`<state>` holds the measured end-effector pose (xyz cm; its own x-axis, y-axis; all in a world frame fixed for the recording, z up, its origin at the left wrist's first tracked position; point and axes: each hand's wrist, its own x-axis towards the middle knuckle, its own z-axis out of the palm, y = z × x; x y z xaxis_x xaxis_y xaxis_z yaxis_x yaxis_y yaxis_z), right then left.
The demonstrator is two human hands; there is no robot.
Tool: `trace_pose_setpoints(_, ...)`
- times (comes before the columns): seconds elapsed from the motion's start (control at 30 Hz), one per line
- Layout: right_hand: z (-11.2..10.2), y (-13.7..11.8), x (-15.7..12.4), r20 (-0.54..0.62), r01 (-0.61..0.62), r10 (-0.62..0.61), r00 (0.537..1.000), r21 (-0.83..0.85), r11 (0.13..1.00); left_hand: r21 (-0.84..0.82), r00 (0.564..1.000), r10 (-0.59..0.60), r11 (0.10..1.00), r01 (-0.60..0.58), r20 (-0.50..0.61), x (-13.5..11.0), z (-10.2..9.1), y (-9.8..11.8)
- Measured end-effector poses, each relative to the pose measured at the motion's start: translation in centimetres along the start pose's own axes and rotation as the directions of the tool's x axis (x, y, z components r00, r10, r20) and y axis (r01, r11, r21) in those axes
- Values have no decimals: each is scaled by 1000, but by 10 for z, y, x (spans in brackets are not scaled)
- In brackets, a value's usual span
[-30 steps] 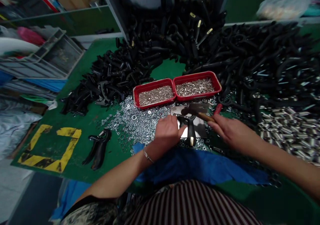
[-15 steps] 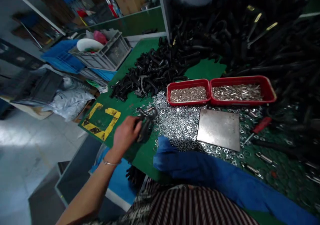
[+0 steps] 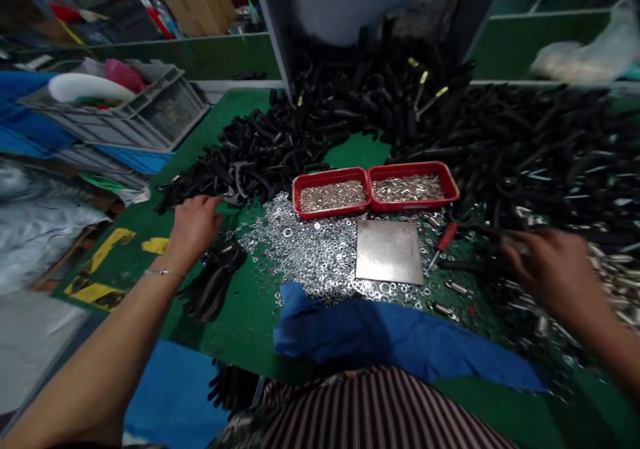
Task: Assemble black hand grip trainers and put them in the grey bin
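Observation:
My left hand [image 3: 193, 229] reaches to the near edge of a heap of small black curved parts [image 3: 260, 142]. Its thumb stands apart from the fingers, and no held part shows. Just below it, several black handle-shaped parts [image 3: 215, 282] lie together on the green table. At the right my right hand [image 3: 555, 269], blurred, is over dark parts, its fingers pointing left. A long black part [image 3: 465, 267] ends near its fingertips; whether the hand grips it is unclear. A red-handled screwdriver [image 3: 446, 237] lies to the left of that hand.
Two red trays of small metal pieces [image 3: 330, 214] [image 3: 415, 204] stand mid-table. Before them lie many loose metal rings [image 3: 310, 256] and a flat metal plate [image 3: 389, 252]. Blue cloth [image 3: 350, 329] lies along the front. A grey crate [image 3: 170, 112] stands at the left.
My view has turned right. My left hand has let go of the black part and moved up to the heap. My right hand has come into view at the right.

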<state>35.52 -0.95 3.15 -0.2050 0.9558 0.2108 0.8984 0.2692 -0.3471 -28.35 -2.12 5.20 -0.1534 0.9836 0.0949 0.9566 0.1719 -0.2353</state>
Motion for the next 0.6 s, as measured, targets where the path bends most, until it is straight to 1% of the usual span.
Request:
trace_pose_setpoints(0.03, 12, -3, 8, 66, 84, -80, 995, -53, 995, 31, 998, 60, 998, -60, 6, 16, 5, 6)
trace_pose_setpoints(0.07, 25, -7, 18, 108, 130, -124, 986, -54, 990, 54, 994, 105, 993, -106, 28, 29, 10, 12)
trace_pose_setpoints(0.1, 38, -12, 28, 131, 152, -145, 981, -41, 988, 69, 990, 132, 988, -136, 58, 39, 16, 16)
trace_pose_setpoints(0.17, 59, -25, 48, 150, 139, -130, 980, -56, 989, 81, 981, 158, 983, -167, 110, 51, 26, 18)
trace_pose_setpoints(0.23, 72, -36, 64, 153, 79, -59, 987, -128, 989, 57, 976, 194, 978, -200, 101, 53, 32, 13)
trace_pose_setpoints(0.3, 80, -42, 76, 171, 32, 7, 985, -225, 974, -67, 971, 234, 971, -231, 55, 51, 34, 4)
trace_pose_setpoints(0.33, 82, -44, 80, 185, 27, 22, 982, -260, 965, -139, 970, 240, 962, -233, 34, 49, 34, 0)
trace_pose_setpoints(0.37, 84, -43, 83, 198, 31, 25, 980, -276, 961, -211, 976, 219, 954, -215, -4, 48, 32, -3)
trace_pose_setpoints(0.4, 86, -42, 85, 196, 33, 21, 980, -268, 963, -283, 985, 157, 944, -171, -74, 48, 29, -4)
trace_pose_setpoints(0.43, 87, -41, 87, 170, 20, 22, 985, -238, 971, -365, 983, 54, 924, -115, -173, 48, 26, -5)
trace_pose_setpoints(0.47, 88, -39, 87, 124, -12, 36, 992, -190, 982, -463, 953, -87, 884, -59, -288, 50, 21, -4)
trace_pose_setpoints(0.5, 88, -39, 87, 65, -55, 64, 996, -126, 990, -578, 889, -250, 816, -21, -385, 51, 15, -1)
trace_pose_setpoints(0.53, 88, -38, 86, 2, -97, 97, 995, -48, 994, -704, 799, -410, 710, -24, -440, 53, 8, 2)
trace_pose_setpoints(0.57, 87, -39, 84, -57, -130, 132, 990, 38, 991, -809, 715, -536, 584, -69, -448, 55, -1, 7)
trace_pose_setpoints(0.6, 87, -42, 81, -100, -150, 163, 982, 129, 980, -874, 660, -613, 464, -143, -434, 56, -11, 14)
